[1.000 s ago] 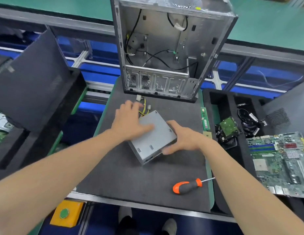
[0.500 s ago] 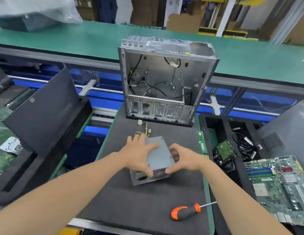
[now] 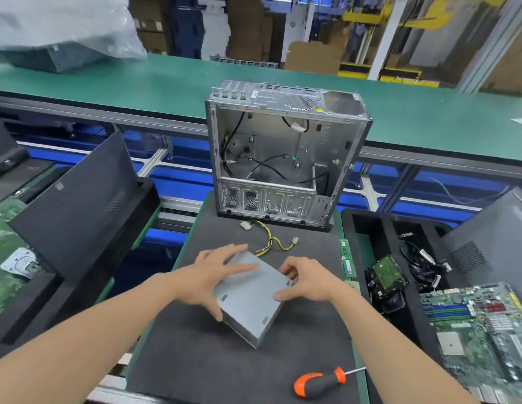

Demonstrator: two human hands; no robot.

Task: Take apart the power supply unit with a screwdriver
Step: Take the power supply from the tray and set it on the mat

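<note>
A grey metal power supply unit (image 3: 251, 304) lies on the dark foam mat (image 3: 224, 368), one corner pointing toward me. Its yellow and black cable (image 3: 271, 240) with white plugs trails away behind it. My left hand (image 3: 216, 275) grips its left side with fingers spread over the top and the thumb down the near face. My right hand (image 3: 306, 279) holds its right edge. An orange and black screwdriver (image 3: 321, 381) lies on the mat near the front right, untouched, with its tip pointing right.
An emptied silver computer case (image 3: 283, 158) stands open at the back of the mat. A black tray (image 3: 370, 228) on the right holds a hard drive (image 3: 388, 272), cables and a motherboard (image 3: 481, 330). RAM sticks (image 3: 345, 258) lie by the mat's right edge. Black panels (image 3: 73, 205) lean at left.
Both hands have turned the power supply unit on the mat, so a different face and corner now point toward me. The view has tilted up. The screwdriver has not moved.
</note>
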